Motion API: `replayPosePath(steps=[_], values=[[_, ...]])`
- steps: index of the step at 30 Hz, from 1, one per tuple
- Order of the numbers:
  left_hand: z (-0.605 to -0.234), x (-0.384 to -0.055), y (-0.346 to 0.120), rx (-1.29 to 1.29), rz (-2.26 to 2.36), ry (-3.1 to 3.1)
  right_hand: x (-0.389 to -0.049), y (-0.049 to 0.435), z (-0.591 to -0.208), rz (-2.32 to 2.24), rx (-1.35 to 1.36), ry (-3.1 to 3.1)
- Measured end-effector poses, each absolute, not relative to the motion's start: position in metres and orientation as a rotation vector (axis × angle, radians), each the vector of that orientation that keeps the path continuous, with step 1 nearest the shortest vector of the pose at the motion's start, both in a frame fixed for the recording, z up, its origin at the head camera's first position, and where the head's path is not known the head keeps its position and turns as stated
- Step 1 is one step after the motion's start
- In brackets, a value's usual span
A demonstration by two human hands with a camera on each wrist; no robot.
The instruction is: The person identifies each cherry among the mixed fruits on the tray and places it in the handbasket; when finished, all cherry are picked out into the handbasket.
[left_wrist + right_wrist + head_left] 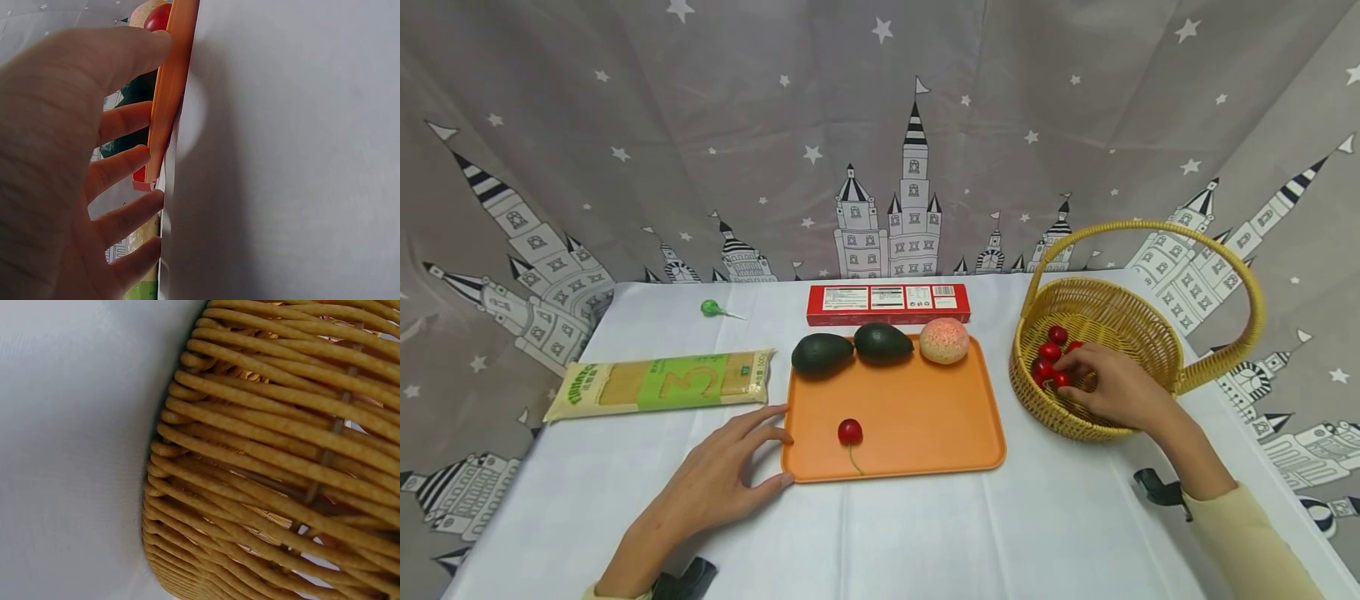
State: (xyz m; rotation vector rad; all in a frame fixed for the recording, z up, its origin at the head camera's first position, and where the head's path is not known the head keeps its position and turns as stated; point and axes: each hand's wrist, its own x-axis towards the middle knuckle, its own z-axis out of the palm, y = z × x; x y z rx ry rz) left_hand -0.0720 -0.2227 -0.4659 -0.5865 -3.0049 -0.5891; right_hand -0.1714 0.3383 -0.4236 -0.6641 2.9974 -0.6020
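Note:
My left hand (718, 471) is at the left edge of the orange tray (917, 417), thumb near its front corner and fingers loosely extended. In the left wrist view, the thumb and two fingertips meet the tray's rim (167, 106). A red cherry (850, 432) with a thin stem lies on the tray. My right hand (1108, 385) reaches into the yellow wicker basket (1138, 321), its thumb and fingertips around a cherry (1062, 379). Several more cherries (1049, 351) lie beside those fingertips. The right wrist view is filled by the basket's woven wall (269, 444), with the hand mostly hidden behind it.
Two dark green avocados (883, 343) and a speckled peach (944, 341) sit along the tray's back edge. Behind them lies a red box (887, 317). A noodle packet (662, 383) and a green lollipop (711, 307) are at left. The basket's tall handle (1150, 225) arches up.

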Motion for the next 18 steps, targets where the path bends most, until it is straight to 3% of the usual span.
replayPosePath(steps=[18], values=[[-0.4656,-0.0713,-0.2232,-0.593,-0.589,-2.994,-0.1712,0.3364,-0.4206,-0.603,-0.665,2.96]])
